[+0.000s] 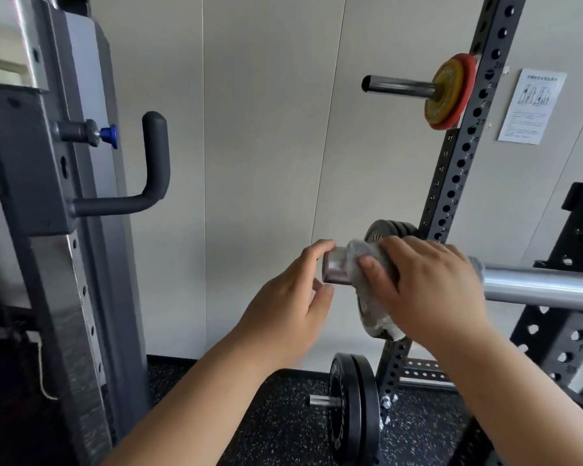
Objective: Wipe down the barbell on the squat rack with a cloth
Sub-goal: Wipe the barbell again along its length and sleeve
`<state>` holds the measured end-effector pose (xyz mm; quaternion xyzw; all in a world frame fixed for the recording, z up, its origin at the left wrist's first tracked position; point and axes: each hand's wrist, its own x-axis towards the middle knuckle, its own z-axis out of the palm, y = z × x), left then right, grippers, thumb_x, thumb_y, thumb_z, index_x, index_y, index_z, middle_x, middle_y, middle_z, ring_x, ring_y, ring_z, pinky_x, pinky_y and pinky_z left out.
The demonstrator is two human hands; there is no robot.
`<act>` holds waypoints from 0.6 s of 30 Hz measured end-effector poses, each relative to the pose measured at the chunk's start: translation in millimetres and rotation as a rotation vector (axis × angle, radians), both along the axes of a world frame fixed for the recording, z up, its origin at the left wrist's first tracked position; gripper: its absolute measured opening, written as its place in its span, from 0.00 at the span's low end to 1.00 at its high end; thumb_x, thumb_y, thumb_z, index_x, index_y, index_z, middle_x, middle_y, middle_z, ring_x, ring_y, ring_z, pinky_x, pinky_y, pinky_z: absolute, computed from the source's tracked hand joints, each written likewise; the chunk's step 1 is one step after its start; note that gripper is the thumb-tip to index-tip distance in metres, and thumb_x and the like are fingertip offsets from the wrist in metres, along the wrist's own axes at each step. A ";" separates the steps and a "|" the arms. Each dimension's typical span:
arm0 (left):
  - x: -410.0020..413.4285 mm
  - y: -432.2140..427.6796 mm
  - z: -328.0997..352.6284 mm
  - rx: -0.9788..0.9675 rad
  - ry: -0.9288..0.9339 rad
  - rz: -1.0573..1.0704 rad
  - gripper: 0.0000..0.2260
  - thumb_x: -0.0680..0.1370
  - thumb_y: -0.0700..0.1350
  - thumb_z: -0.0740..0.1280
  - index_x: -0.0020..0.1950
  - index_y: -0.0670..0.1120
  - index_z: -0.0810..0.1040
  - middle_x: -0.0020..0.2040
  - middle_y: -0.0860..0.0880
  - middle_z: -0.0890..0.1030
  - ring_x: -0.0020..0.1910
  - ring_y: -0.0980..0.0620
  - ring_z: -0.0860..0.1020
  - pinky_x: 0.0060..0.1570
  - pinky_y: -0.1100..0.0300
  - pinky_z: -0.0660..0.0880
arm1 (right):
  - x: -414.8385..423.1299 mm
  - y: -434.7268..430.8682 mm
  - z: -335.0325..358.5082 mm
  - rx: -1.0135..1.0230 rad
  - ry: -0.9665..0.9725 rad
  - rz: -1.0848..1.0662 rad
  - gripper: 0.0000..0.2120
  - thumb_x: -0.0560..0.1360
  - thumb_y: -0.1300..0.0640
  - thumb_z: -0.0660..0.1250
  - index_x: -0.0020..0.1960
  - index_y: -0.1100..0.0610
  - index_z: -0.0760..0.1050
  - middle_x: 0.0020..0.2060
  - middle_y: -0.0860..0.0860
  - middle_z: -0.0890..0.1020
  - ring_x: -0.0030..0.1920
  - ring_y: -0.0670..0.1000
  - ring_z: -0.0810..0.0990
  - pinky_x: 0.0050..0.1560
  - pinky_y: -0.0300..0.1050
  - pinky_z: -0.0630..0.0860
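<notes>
Step in hand: wiping the bar's left end. The bar [535, 285] lies across the rack at mid-height, running in from the right. Its end cap points left, short of the wall.

The right hand [431, 284] grips the cloth [357, 252] round the bar just inboard of the end cap, with its fingers [411, 250] curled over the top and the thumb pressing the front. Loose cloth hangs below the hand. The left hand [293, 294] is at the end cap. Its fingers [317, 248] are curved narrowly about the cap, index above and thumb beneath, apparently in contact and steadying it.

Judgement: the end section is under treatment, and the long bright length to the right shows no cloth on it. The next move calls for the right hand to keep the cloth wrapped tight and draw it rightward along the bar, or twist it off over the cap to finish the tip.

Edges and room:
- The upright [458, 169] and the black plates [384, 230] stand close behind the right hand, so knuckle clearance there looks tight.
- The hanging cloth could snag on those plates.
- To the left there is open air before the machine [48, 196] and its handle [154, 163], well apart.
- Below, more plates [350, 408] rest on the floor [249, 415], clear of the stroke.
</notes>
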<state>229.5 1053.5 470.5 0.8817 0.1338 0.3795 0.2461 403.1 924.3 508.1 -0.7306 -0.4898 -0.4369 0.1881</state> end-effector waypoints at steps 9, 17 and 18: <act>5.1 -2.1 -1.1 0.000 0.028 0.072 0.30 0.83 0.48 0.65 0.80 0.59 0.54 0.61 0.57 0.79 0.52 0.59 0.80 0.52 0.55 0.77 | -44.1 40.3 -13.9 0.079 -0.023 0.004 0.18 0.85 0.46 0.55 0.52 0.54 0.79 0.43 0.51 0.82 0.44 0.60 0.80 0.50 0.56 0.72; -1.4 -8.1 5.6 0.082 0.034 0.095 0.26 0.83 0.52 0.65 0.78 0.61 0.56 0.52 0.62 0.74 0.39 0.66 0.75 0.49 0.57 0.74 | 10.0 -5.6 5.4 0.142 0.045 -0.106 0.22 0.84 0.44 0.55 0.34 0.51 0.69 0.29 0.47 0.74 0.31 0.58 0.76 0.39 0.48 0.67; 0.1 -7.9 5.5 0.088 0.027 0.105 0.27 0.83 0.52 0.65 0.78 0.61 0.57 0.52 0.62 0.75 0.38 0.64 0.75 0.49 0.56 0.75 | 7.6 -4.1 5.8 0.144 0.086 -0.137 0.22 0.84 0.45 0.54 0.34 0.51 0.67 0.29 0.47 0.73 0.31 0.58 0.76 0.41 0.49 0.69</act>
